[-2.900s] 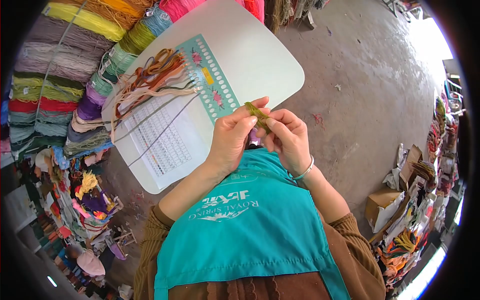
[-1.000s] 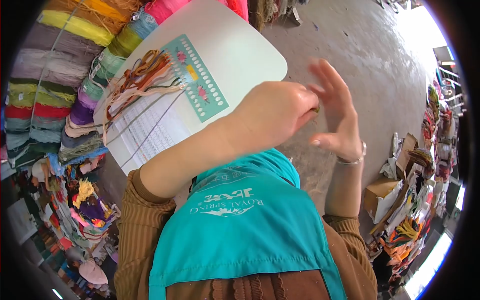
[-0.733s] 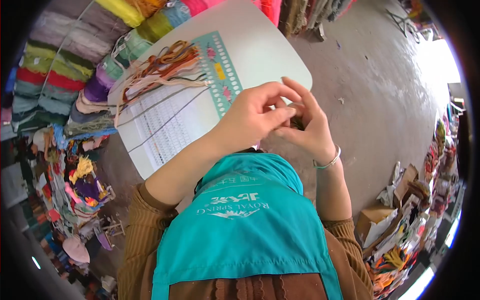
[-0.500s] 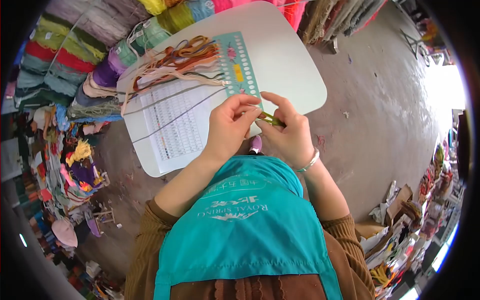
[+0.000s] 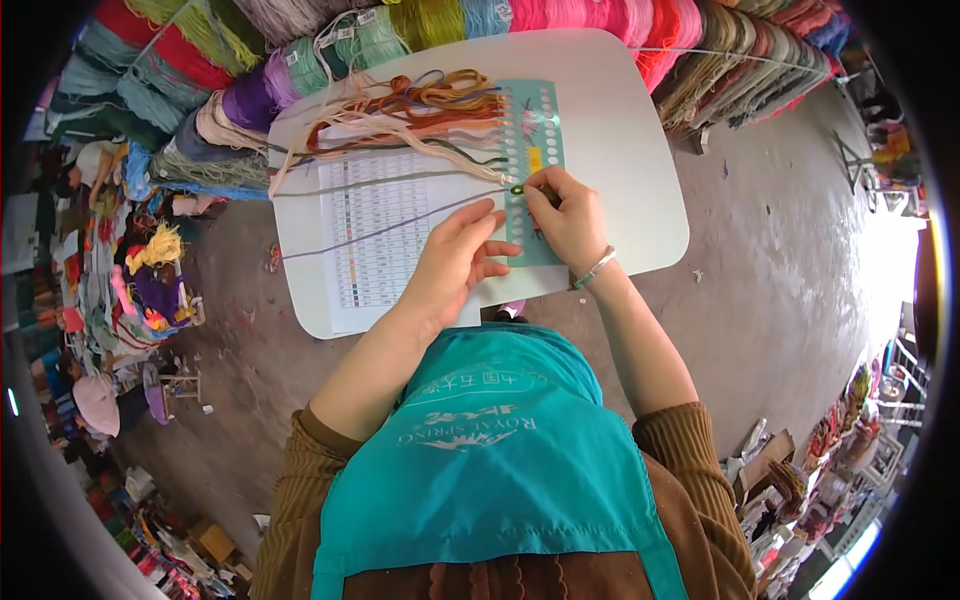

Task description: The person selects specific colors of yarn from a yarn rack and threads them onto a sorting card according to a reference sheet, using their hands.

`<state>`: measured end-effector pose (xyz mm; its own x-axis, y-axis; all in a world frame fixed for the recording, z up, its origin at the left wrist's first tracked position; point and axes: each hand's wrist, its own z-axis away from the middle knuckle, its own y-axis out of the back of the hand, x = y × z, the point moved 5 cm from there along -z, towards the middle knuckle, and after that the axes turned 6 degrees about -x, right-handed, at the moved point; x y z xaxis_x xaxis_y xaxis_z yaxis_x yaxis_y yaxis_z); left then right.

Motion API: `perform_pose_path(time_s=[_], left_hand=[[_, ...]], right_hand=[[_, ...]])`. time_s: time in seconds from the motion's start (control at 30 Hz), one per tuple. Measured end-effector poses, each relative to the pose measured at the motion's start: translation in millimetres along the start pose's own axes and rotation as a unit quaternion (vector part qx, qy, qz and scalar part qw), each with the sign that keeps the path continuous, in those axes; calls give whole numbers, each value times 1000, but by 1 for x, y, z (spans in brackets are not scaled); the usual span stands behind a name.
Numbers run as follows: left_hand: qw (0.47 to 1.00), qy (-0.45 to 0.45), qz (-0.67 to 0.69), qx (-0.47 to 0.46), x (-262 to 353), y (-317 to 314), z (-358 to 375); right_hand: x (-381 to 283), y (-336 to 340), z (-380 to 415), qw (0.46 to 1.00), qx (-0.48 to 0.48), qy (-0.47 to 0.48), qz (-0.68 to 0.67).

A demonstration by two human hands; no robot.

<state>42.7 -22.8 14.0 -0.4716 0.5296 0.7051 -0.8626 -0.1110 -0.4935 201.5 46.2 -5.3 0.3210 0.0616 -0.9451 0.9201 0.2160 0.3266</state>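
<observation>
My right hand pinches a short loop of olive-green embroidery thread at a punched hole of the teal thread card. Most of that thread is hidden by the fingers. My left hand is held just left of the card's lower part, fingers apart with nothing visible in them. Above it, a purple-grey thread runs left from the card's edge. Bundles of brown, orange and cream threads hang from the upper holes. A yellow label and pink flowers mark the card.
A printed chart with rows of color codes lies under the threads on the white table. Large skeins of colored yarn line the far edge. Piles of yarn stand to the left, beyond the concrete floor.
My hands have moved apart. The right brings the olive-green thread onto the card's hole, while the left has let go and opened. The view has shifted, so the table sits lower and further right.
</observation>
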Motion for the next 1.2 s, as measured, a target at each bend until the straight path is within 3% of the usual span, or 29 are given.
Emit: perform_pose_path(time_s=[0.1, 0.2, 0.37, 0.7, 0.9, 1.0, 1.13, 1.2], left_hand=[[1000, 23, 8, 6, -3, 0, -4], [999, 41, 2, 1, -11, 7, -15], [985, -43, -165, -25, -14, 4, -30], [993, -10, -114, -29, -12, -2, -48], [975, -32, -220, -4, -4, 7, -55], [911, -89, -399, 46, 14, 21, -48], [920, -83, -379, 57, 25, 42, -44], [958, -31, -284, 31, 22, 41, -40]], right_hand=[[3, -1, 3, 996, 27, 47, 64], [4, 3, 4, 999, 16, 4, 45], [-2, 3, 7, 998, 18, 28, 56], [1, 2, 6, 999, 3, 31, 21], [4, -2, 4, 1000, -9, 14, 20], [-3, -1, -1, 995, -37, -26, 93], [0, -3, -5, 990, -65, -56, 112], [0, -5, -5, 990, -75, -60, 104]])
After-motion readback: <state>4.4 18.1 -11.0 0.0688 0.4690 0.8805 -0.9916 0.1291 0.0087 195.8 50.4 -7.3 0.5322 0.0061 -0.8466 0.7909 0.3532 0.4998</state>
